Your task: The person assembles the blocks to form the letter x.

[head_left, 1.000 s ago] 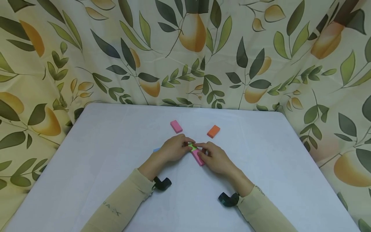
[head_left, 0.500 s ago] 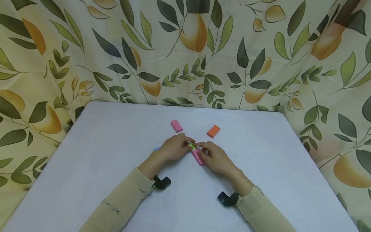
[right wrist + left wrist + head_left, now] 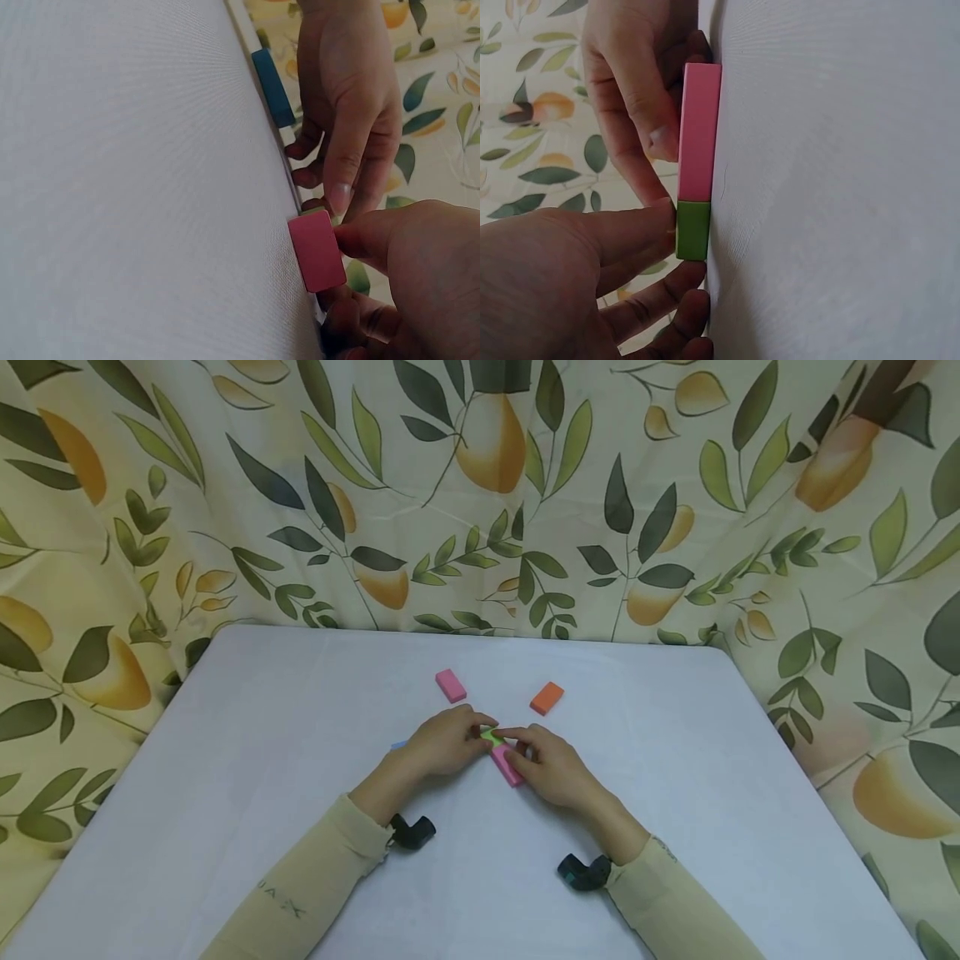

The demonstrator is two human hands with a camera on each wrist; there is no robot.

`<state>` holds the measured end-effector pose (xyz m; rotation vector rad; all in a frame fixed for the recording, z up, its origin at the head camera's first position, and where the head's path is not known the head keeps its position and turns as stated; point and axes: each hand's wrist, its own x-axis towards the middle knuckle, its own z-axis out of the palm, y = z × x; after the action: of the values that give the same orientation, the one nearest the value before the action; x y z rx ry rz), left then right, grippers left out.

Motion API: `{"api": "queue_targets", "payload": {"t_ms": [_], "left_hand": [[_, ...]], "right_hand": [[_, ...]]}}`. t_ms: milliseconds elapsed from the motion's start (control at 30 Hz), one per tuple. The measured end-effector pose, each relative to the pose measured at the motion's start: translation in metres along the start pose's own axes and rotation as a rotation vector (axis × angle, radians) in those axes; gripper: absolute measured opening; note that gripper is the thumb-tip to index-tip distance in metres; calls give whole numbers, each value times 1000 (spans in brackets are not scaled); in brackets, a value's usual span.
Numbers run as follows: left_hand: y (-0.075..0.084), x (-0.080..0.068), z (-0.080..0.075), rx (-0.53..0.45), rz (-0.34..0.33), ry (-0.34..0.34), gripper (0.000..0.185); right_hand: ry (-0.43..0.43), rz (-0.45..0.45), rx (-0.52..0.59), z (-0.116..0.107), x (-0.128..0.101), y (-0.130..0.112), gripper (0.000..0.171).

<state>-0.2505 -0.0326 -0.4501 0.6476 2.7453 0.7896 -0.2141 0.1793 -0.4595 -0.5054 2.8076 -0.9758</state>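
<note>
A green block (image 3: 491,737) and a pink block (image 3: 506,767) lie end to end in the middle of the white table (image 3: 675,760). My left hand (image 3: 476,739) pinches the green block (image 3: 693,229), with the index finger on its top face. My right hand (image 3: 519,753) holds the pink block (image 3: 700,127) between thumb and fingers. In the right wrist view the pink block's near end (image 3: 317,250) shows beside my right thumb. A blue block (image 3: 273,88) lies flat behind my left hand, and only its edge (image 3: 398,745) shows in the head view.
A second pink block (image 3: 451,685) and an orange block (image 3: 547,697) lie flat farther back on the table. A leaf-and-pear patterned curtain (image 3: 480,493) hangs behind and to both sides. The wrist cameras (image 3: 411,832) sit by the sleeves.
</note>
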Motion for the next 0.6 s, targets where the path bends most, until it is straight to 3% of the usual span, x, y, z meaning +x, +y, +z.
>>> {"api": "queue_targets", "payload": {"t_ms": [600], "left_hand": [[1,-3,-11,4,-14,-12,42]], "right_hand": [[-8,5,0,1,5,0,34]]}}
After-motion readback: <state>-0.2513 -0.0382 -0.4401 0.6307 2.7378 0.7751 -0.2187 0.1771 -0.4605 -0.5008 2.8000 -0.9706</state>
